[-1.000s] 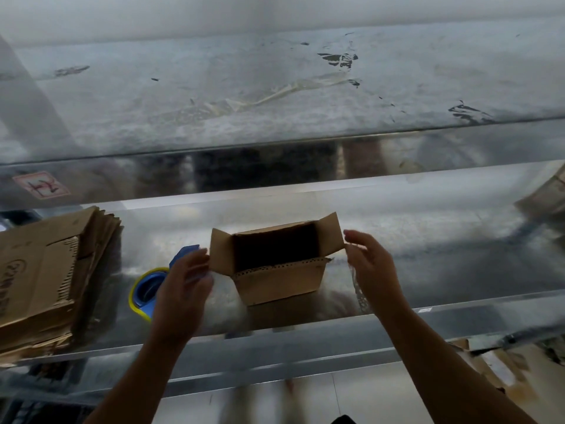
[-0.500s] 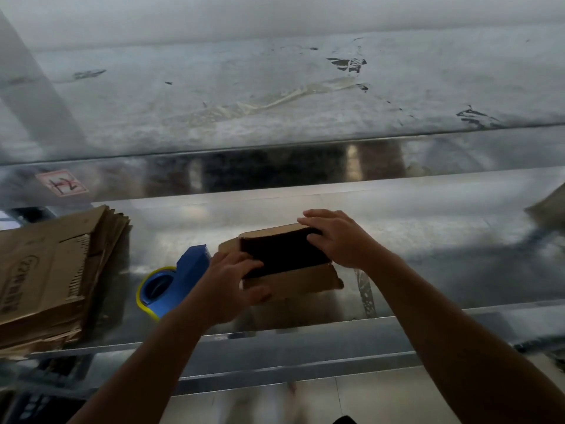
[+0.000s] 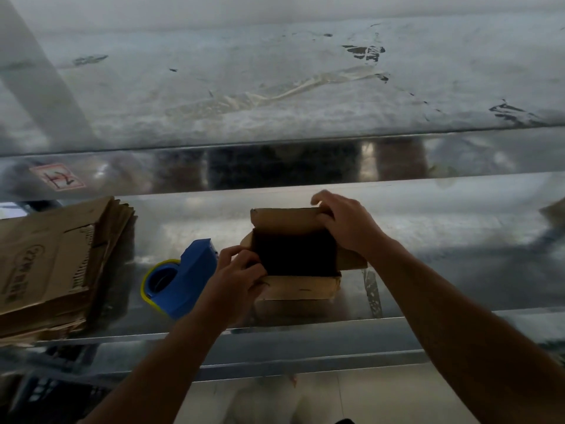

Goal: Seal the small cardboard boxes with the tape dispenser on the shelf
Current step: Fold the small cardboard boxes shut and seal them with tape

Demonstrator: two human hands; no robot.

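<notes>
Your left hand pinches the small box's left flap; right hand grips the far flap, folding it shut. Tape dispenser waits beside, untouched.

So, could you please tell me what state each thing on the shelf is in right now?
small cardboard box: open on top, untaped.
blue tape dispenser: lying on the shelf, untouched.
flattened cardboard boxes: stacked flat at left.
left hand: grips the box's left flap.
right hand: holds the box's far flap.
</notes>
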